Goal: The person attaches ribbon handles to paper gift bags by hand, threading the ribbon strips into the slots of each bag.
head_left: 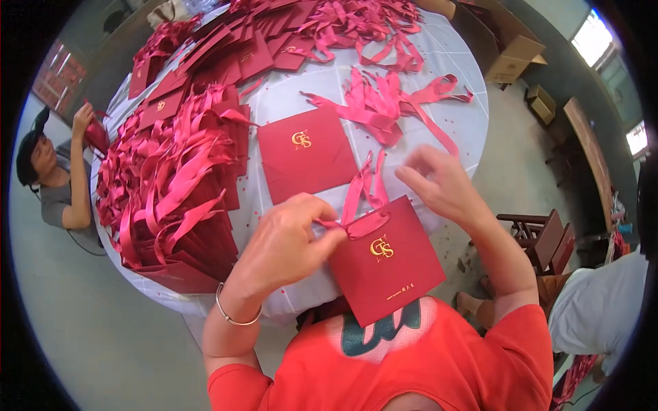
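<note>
A flat dark-red paper gift bag [411, 274] with gold print hangs tilted at the table's near edge, in front of my chest. My left hand [291, 236] pinches its top left corner, where a pink ribbon [369, 225] runs across the front near the top edge. Two ribbon ends stand up behind that edge. Just above the bag's upper right corner, my right hand [439, 179] is raised, thumb and fingers apart, with nothing visible in it. Beyond my hands, another flat red bag [308, 161] lies on the table.
Many ribboned red bags [175, 185] stand packed at the left of the white-covered round table [281, 92]. Loose pink ribbons [384, 103] lie at the right, with more bags piled behind. A co-worker [58, 171] holds a bag at far left. A wooden chair [541, 236] stands at right.
</note>
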Available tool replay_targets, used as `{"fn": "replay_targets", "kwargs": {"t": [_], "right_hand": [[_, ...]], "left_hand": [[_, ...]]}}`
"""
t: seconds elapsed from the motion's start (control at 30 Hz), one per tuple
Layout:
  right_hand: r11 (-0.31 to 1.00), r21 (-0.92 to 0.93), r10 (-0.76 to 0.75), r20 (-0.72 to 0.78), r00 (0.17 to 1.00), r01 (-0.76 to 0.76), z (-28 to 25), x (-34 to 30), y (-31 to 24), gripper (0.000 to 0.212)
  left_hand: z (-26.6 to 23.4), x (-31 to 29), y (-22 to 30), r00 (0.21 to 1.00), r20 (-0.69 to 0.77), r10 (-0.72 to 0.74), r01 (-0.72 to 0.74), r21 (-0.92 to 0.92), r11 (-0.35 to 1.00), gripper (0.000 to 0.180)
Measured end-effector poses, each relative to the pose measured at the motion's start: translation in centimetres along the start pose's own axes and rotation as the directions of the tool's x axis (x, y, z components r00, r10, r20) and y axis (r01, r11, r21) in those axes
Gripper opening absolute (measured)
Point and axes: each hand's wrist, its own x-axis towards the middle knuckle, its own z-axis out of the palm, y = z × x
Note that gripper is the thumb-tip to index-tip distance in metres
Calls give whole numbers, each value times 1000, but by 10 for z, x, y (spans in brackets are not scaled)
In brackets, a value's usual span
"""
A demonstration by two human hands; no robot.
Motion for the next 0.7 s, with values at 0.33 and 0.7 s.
{"fn": "replay_targets", "kwargs": {"t": [0.33, 0.7], "right_hand": [[906, 119, 353, 313, 882, -405, 2, -48, -16, 24], [534, 687, 263, 419, 869, -493, 9, -58, -3, 18]], "left_hand": [[8, 5, -6, 921, 196, -337, 228, 428, 874, 47], [13, 9, -21, 919, 212, -332, 337, 13, 941, 45]]}}
